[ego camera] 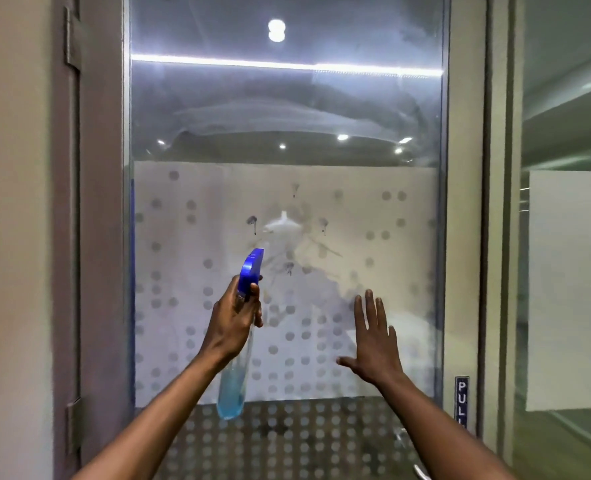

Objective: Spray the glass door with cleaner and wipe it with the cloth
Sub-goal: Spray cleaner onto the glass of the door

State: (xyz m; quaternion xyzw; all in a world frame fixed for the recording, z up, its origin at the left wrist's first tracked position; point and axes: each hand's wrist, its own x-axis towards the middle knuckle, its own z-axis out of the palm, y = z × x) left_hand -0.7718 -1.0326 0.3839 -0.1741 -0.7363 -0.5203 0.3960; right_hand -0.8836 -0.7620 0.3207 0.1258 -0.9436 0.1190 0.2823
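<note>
The glass door (287, 116) fills the middle of the view, its upper half clear and streaked with wiping smears, its lower half covered by a frosted band (391, 258) printed with grey dots. Dark drips and a wet patch mark the frosting near the centre. A grey door frame (96, 237) with two hinges runs down the 9 o'clock side; at 3 o'clock a pale frame post (463, 202) stands beside a second glass panel (564, 271). A blue "PULL" label (461, 400) sits at about 4 o'clock on the door edge.

The spray bottle (233, 393), clear with blue liquid and a blue trigger head, hangs at 7 o'clock of centre, its nozzle aimed at the glass. The left hand (233, 317) is wrapped around its neck, a finger on the trigger. The right hand (373, 341), at 5 o'clock, is spread wide and flat, fingers up toward the frosted glass, holding nothing; whether it touches the pane cannot be told.
</note>
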